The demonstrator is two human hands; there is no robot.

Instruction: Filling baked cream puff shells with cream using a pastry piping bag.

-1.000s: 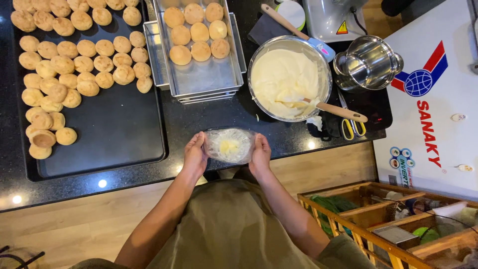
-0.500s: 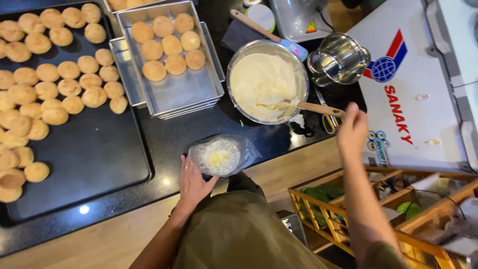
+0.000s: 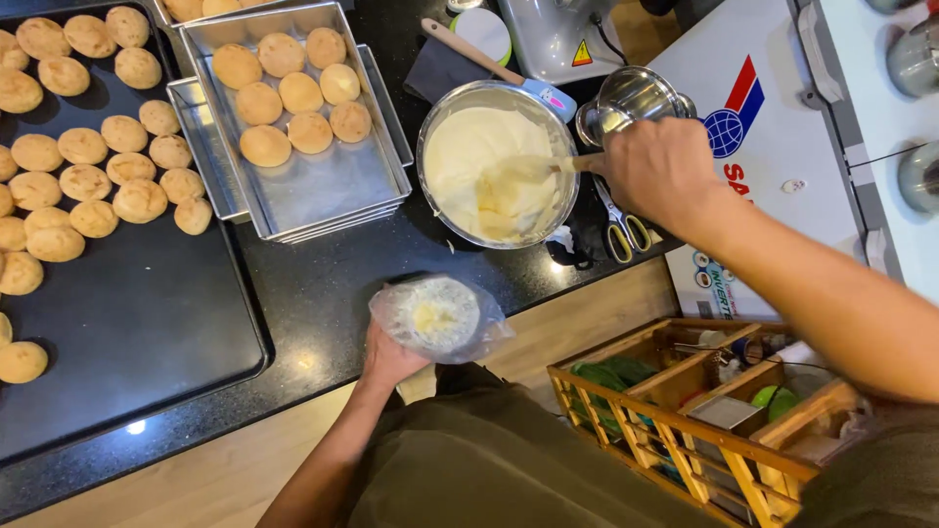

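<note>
At lower centre, the left hand (image 3: pixel 391 357) cups a soft, floppy plastic bag (image 3: pixel 437 317) from beneath, best held under its folded rim. The right hand (image 3: pixel 657 171), fingers closed, grips a spatula (image 3: pixel 533 168) in the cream bowl (image 3: pixel 497 161).

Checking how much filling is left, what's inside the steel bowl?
The bowl holds pale cream, with a spatula dipped in, held by the right hand. The cream hides the bowl's bottom, so its depth cannot be seen.

Yellow triangular warning sticker (image 3: pixel 582 55) on grey machine, red-blue globe logo (image 3: pixel 732 119) on white chest lid
</note>
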